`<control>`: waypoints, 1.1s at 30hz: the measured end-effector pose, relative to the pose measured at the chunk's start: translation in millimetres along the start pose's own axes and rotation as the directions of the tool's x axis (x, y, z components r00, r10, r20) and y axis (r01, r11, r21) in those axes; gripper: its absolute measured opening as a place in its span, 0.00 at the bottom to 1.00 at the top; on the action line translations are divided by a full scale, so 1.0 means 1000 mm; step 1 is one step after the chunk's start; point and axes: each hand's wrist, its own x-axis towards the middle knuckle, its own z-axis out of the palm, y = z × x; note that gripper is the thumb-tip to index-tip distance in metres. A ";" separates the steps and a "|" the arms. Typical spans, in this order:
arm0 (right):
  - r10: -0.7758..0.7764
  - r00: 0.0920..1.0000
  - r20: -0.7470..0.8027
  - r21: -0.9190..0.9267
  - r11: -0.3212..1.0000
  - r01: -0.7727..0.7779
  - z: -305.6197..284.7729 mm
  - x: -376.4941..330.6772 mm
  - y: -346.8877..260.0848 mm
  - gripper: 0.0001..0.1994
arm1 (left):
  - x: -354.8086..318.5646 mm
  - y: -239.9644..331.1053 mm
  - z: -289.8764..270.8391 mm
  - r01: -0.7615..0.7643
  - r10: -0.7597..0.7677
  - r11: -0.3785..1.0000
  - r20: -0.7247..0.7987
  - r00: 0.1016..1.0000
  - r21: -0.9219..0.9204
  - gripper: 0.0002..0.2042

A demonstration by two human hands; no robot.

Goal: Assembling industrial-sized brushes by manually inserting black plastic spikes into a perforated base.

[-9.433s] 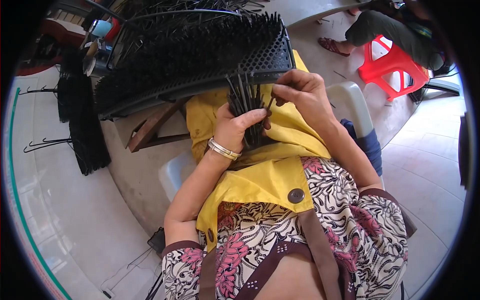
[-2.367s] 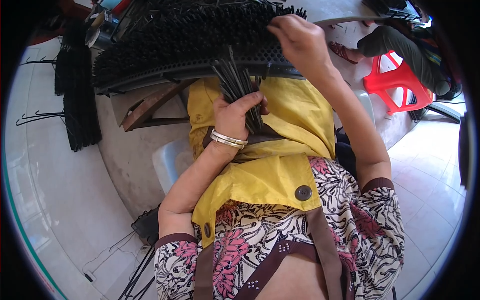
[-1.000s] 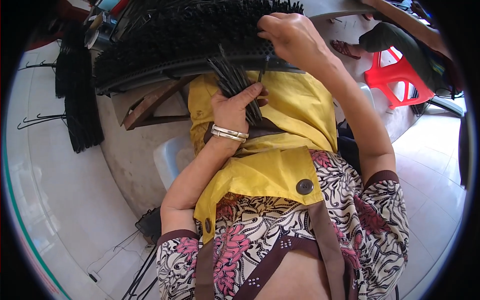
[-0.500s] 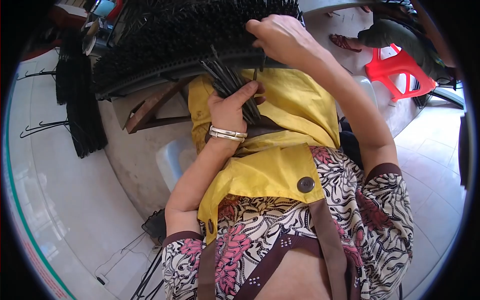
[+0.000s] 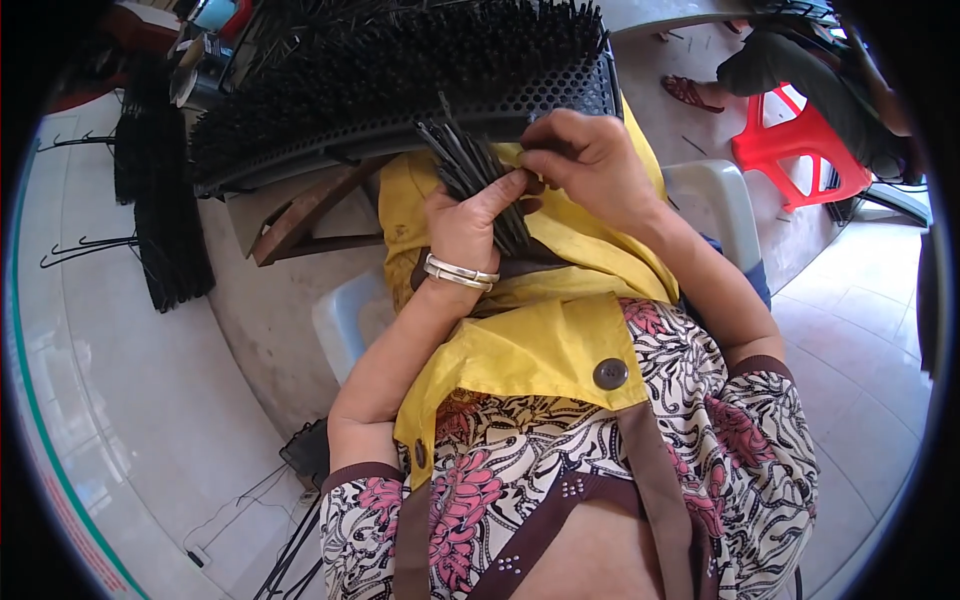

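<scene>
Black sticks (image 5: 400, 62) wall off the far side

Over the bare right corner of the perforated panel (image 5: 565, 95), the right hand (image 5: 592, 165) has passing room. The bundle (image 5: 462, 158) juts from the left hand (image 5: 464, 225) toward it. Clearance underneath is hard to judge.

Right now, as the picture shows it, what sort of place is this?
Probably a workshop for hand work: a perforated black tray is packed with upright black pieces, the left hand holds a bundle of thin dark sticks, and another person's leg shows beside a red plastic stool.
</scene>
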 end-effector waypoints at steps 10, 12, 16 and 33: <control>-0.366 0.830 -0.420 -0.252 0.926 0.281 -0.026 0.041 -0.003 0.06 | 0.000 0.002 0.002 -0.009 0.008 0.993 0.008 1.000 0.117 0.05; -0.404 0.816 -0.413 -0.308 0.906 0.292 -0.023 0.045 -0.001 0.06 | 0.000 0.002 0.002 -0.014 0.013 0.994 0.005 1.000 0.110 0.05; -0.636 0.707 -0.311 -0.509 0.739 0.441 -0.023 0.053 -0.010 0.05 | 0.000 0.003 -0.001 -0.019 0.018 0.994 0.007 1.000 0.103 0.04; -0.342 0.917 0.208 -0.706 0.597 0.382 -0.016 0.075 -0.008 0.06 | 0.002 0.000 -0.004 0.002 -0.018 0.992 0.125 0.992 0.127 0.04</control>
